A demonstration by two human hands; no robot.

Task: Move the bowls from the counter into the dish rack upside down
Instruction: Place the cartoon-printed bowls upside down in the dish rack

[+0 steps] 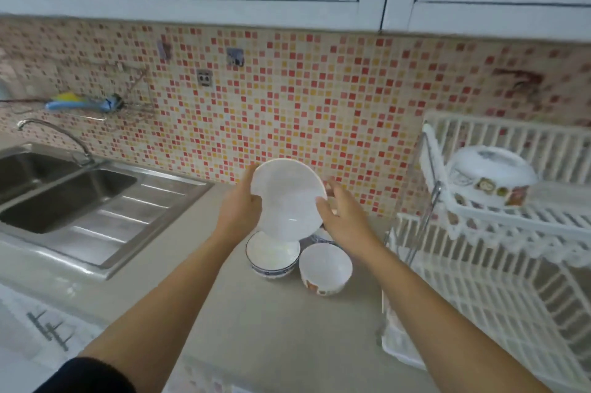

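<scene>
Both our left hand and right hand grip the rim of a plain white ceramic bowl, which we hold tilted in the air, left of the white plastic dish rack.

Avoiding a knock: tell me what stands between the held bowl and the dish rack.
Nothing visible does. The white bowl, held by the left hand and right hand, has open air rightward to the dish rack. An upside-down bowl takes part of the upper tier.

Sink left, bowls on counter centre, dish rack right.
</scene>
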